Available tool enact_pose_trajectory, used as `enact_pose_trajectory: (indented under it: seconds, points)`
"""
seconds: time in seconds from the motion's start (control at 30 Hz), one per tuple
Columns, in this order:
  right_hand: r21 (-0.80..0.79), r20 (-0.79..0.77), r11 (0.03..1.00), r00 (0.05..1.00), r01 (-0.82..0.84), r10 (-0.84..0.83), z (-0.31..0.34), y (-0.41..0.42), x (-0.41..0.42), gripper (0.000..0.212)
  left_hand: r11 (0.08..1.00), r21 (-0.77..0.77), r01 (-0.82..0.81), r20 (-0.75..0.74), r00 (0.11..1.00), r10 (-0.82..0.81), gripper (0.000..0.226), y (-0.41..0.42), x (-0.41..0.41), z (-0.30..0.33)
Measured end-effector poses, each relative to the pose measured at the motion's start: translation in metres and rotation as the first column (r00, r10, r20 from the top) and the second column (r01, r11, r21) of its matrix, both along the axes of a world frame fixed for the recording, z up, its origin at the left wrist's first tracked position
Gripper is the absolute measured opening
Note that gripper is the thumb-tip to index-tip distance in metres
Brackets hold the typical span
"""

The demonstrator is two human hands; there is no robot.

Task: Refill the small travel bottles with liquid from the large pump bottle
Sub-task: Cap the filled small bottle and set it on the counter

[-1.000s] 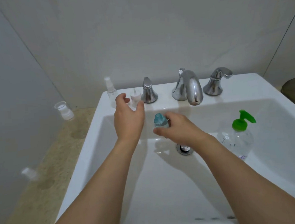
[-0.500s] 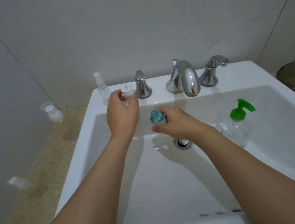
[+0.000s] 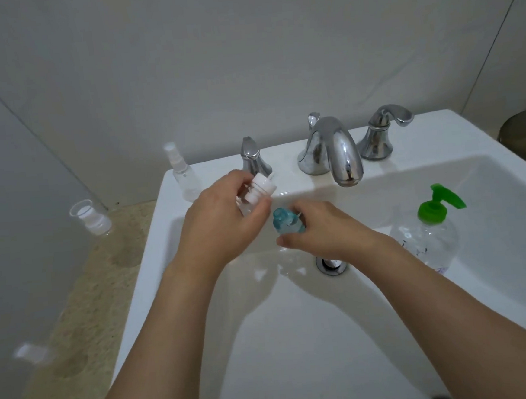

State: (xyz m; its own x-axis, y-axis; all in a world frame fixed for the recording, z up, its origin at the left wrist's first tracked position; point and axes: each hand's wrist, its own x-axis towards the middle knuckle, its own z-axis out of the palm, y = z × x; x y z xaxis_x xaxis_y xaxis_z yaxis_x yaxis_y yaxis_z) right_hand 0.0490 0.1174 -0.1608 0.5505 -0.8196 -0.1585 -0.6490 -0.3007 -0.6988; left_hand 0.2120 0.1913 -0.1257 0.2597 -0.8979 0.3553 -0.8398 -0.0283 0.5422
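A white sink (image 3: 200, 298) fills the frame, its chrome faucet (image 3: 340, 152) at the far rim and the large pump bottle (image 3: 428, 236), green-topped, standing inside the basin at right, well apart from both hands. Over the basin's far left corner the left hand (image 3: 222, 224) has its grip curled round a clear travel bottle with a white cap (image 3: 259, 190), tilted toward the faucet. Just beside it the right hand (image 3: 324, 229) pinches a smaller teal-capped bottle (image 3: 285, 224), its body mostly hidden by the fingers. A spray bottle (image 3: 182, 171) stands on the sink's far left corner; a clear cap (image 3: 91, 217) lies on the beige counter (image 3: 84, 307) at left. The step appears to be uncapping: it would go best with one bottle set down first, the other held upright over the basin, and its cap parked away from the drain (image 3: 331, 263).
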Motion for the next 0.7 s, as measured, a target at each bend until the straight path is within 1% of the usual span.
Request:
enact_pose_trajectory:
  seconds: [0.07, 0.13, 0.23, 0.3, 0.5, 0.7]
  points:
    - [-0.002, 0.010, 1.000, 1.000, -0.002, 0.002, 0.0003, -0.0009, -0.0014, 0.035, 1.000, 0.009, -0.019, -0.066, 0.998, 0.020, 0.025, 0.0003, 0.0023, 0.0033]
    - [-0.010, 0.009, 1.000, 1.000, -0.003, 0.003, 0.0001, -0.0006, -0.0024, 0.034, 0.998, 0.015, -0.060, -0.140, 0.988, 0.062, 0.022, 0.0017, 0.0019, 0.0042]
    - [-0.017, 0.002, 1.000, 1.000, 0.001, -0.001, 0.0009, 0.0012, -0.0013, 0.035, 0.997, 0.025, -0.078, -0.164, 0.983, 0.081, 0.015, 0.0030, 0.0025, 0.0037]
    - [-0.023, -0.010, 1.000, 1.000, -0.008, 0.007, 0.0024, 0.0024, 0.0006, 0.035, 0.996, 0.049, -0.072, -0.207, 0.975, 0.081, 0.011, 0.0018, 0.0046, 0.0034]
    - [-0.008, 0.011, 1.000, 1.000, -0.013, 0.013, 0.0067, 0.0048, 0.0013, 0.032, 0.990, 0.132, -0.049, -0.274, 0.958, 0.084, 0.025, -0.0020, 0.0069, -0.0012]
    - [-0.007, 0.062, 1.000, 0.998, 0.005, -0.004, 0.0088, 0.0054, 0.0012, 0.032, 0.989, 0.142, -0.032, -0.356, 0.931, 0.081, 0.030, -0.0055, 0.0085, -0.0040]
